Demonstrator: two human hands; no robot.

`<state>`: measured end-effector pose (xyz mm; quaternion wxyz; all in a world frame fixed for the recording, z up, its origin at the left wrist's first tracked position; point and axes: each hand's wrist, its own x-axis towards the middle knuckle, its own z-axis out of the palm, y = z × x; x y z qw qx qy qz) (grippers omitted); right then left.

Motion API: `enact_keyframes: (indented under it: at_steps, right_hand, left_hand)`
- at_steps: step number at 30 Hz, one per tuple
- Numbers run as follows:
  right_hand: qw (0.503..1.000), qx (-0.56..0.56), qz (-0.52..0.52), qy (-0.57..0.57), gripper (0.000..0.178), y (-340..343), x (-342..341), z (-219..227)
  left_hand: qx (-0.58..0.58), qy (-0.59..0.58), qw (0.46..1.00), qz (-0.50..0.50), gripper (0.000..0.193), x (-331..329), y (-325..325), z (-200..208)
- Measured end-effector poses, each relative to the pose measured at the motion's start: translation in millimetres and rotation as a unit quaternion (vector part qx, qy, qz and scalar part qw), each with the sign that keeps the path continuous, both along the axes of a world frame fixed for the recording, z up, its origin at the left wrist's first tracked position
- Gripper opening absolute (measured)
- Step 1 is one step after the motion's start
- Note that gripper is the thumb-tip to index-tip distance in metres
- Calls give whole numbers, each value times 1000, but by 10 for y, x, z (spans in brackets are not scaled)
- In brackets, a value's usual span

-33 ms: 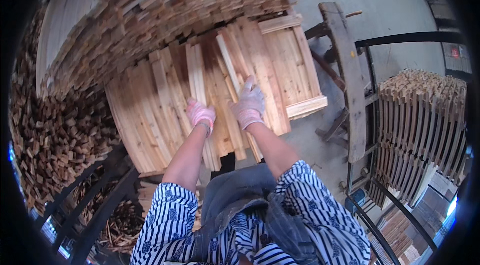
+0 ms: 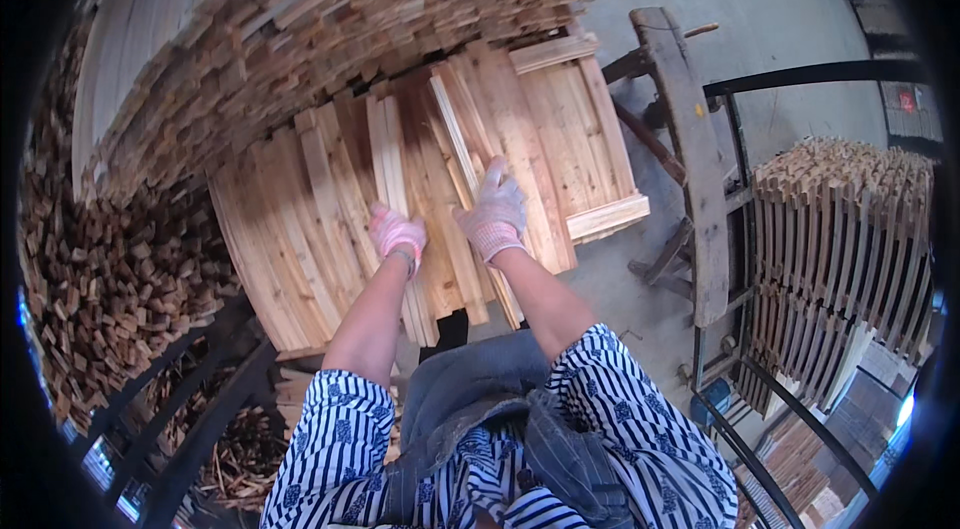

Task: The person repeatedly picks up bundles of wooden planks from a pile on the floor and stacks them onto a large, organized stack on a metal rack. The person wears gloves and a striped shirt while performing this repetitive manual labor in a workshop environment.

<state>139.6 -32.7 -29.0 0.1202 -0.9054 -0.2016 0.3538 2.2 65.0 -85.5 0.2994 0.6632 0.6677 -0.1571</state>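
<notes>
Both my hands wear pale gloves with pink cuffs and work over a layer of pale wooden boards lying side by side. My left hand is closed round a light wooden strip, its thumb side on the wood. My right hand grips another narrow wooden strip, which lies aslant and tilted on its edge over the boards. The fingertips underneath are hidden. Between the two strips, a darker reddish board shows.
A tall stack of wooden strips rises just beyond the boards, with more piled wood at left. A short crosspiece lies at the boards' right end. A wooden trestle beam, black metal rails and a slatted stack stand to the right.
The view has shifted slightly. The strip in my right hand has turned a little and shows more of its edge. Both hands keep their hold.
</notes>
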Motion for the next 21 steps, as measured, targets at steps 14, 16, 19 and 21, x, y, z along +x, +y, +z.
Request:
enact_keyframes:
  at_steps: [14,16,19,21]
  right_hand:
    - [934,196,-121,272,103,-547,1294,-441]
    - [959,217,-27,178,103,-615,1099,-558]
    - [986,136,21,91,99,-542,1042,-628]
    - [995,50,67,-45,95,-385,865,-527]
  left_hand:
    - [-44,57,997,-35,83,-39,127,-74]
    - [-60,45,996,-50,80,-86,31,-4]
    - [-43,31,997,-58,77,67,121,69]
    - [-3,92,995,-42,76,2,78,-65]
